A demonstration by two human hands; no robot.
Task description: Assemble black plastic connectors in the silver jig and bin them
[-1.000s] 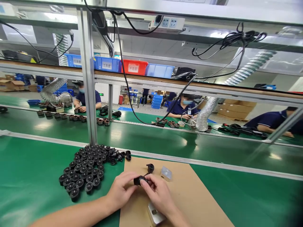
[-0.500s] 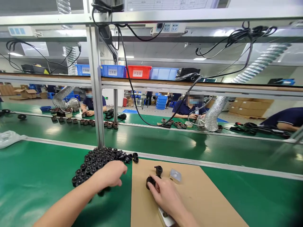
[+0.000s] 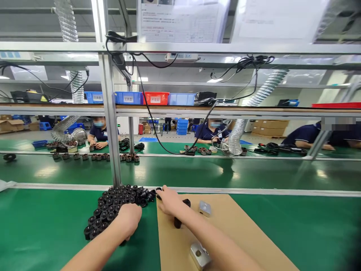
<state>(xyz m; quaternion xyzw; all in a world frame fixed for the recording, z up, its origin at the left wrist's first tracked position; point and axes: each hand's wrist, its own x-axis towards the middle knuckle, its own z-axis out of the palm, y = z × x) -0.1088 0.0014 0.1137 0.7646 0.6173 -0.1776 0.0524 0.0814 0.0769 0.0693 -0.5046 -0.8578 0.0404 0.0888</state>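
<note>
Since the earlier frame, both hands had shifted toward the pile of black parts (image 3: pixel 118 205) at lower centre-left of the frame, and the camera had tilted upward. The right hand (image 3: pixel 169 200) had left the cardboard sheet (image 3: pixel 225 229) and reached across to the pile's right edge, fingers curled down onto a loose part there; whether it gripped that part could not be determined. The left hand (image 3: pixel 128 219) rested on the near side of the pile, fingers bent and closed over the parts; anything held in it was hidden beneath the palm.

One black part (image 3: pixel 178 222) lay on the cardboard just under the right forearm, and another (image 3: pixel 186 202) sat beside the right hand. These appeared set apart from the pile, probably to keep handled pieces separate. A small clear block (image 3: pixel 204 208) lay near them, and a metal block (image 3: pixel 199 255) sat at the lower edge, partly cut off by the forearm.

Pile parts stood mostly upright in rows, touching one another. Fine detail of each part was too small to make out. Other people worked across the green conveyor (image 3: pixel 180 171) in the middle of the frame.
</note>
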